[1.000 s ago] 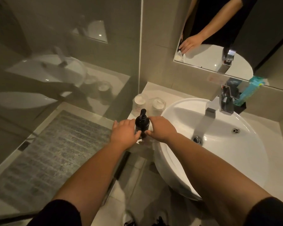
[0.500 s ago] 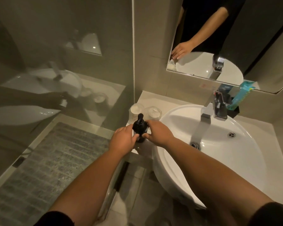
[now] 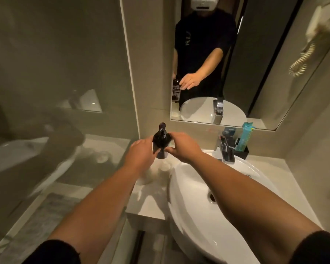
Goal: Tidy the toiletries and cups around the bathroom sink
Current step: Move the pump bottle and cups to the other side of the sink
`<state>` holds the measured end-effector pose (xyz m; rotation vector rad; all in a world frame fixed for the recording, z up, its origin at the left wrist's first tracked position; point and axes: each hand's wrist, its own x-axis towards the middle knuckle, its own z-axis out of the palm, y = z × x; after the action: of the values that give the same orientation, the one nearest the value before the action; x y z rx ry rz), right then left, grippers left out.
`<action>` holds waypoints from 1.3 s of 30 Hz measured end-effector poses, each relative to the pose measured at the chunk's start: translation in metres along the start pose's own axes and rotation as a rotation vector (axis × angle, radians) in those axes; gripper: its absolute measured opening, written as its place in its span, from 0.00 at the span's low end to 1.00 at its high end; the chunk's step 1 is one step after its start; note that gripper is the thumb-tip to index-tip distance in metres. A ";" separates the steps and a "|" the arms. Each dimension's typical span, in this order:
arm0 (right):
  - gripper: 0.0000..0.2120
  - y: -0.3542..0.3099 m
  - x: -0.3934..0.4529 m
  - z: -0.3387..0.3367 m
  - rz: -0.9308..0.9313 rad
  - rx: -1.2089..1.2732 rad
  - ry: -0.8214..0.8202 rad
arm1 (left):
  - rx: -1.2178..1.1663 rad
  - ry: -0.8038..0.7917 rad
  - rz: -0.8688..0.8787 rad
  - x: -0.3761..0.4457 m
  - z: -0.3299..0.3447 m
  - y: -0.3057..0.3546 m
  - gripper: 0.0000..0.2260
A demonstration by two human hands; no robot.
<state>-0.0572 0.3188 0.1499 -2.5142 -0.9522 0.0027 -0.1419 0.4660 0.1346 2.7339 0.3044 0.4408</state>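
Observation:
A dark pump bottle (image 3: 161,139) is held upright in the air above the counter's left end. My left hand (image 3: 141,153) grips its left side and my right hand (image 3: 182,147) grips its right side and lower part. Below the bottle, two clear cups (image 3: 161,168) stand blurred on the counter (image 3: 149,202), partly hidden by my left wrist. The white round sink (image 3: 198,216) lies to the right.
A chrome faucet (image 3: 226,149) stands at the sink's back. Behind it a black holder (image 3: 243,151) carries a teal packet (image 3: 245,136). The mirror (image 3: 255,73) hangs above. A glass shower wall (image 3: 55,92) closes the left side.
Both hands have lifted the pump bottle off the counter and up, away from the cups. The camera has tilted upward, showing more of the mirror.

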 end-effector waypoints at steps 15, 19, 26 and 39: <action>0.23 0.125 0.090 0.015 0.157 0.097 -0.031 | -0.062 -0.146 0.043 0.133 0.100 0.018 0.15; 0.23 0.149 0.106 0.047 0.274 0.186 -0.044 | -0.094 -0.228 0.033 0.155 0.139 0.005 0.16; 0.24 0.172 0.120 0.098 0.434 0.257 -0.038 | -0.116 -0.325 0.043 0.174 0.192 -0.024 0.17; 0.19 0.184 0.124 0.115 0.500 0.233 -0.026 | -0.155 -0.355 0.083 0.184 0.224 -0.035 0.17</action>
<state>0.1349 0.3228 -0.0100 -2.4649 -0.2898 0.2840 0.0995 0.4774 -0.0290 2.6136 0.0610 -0.0061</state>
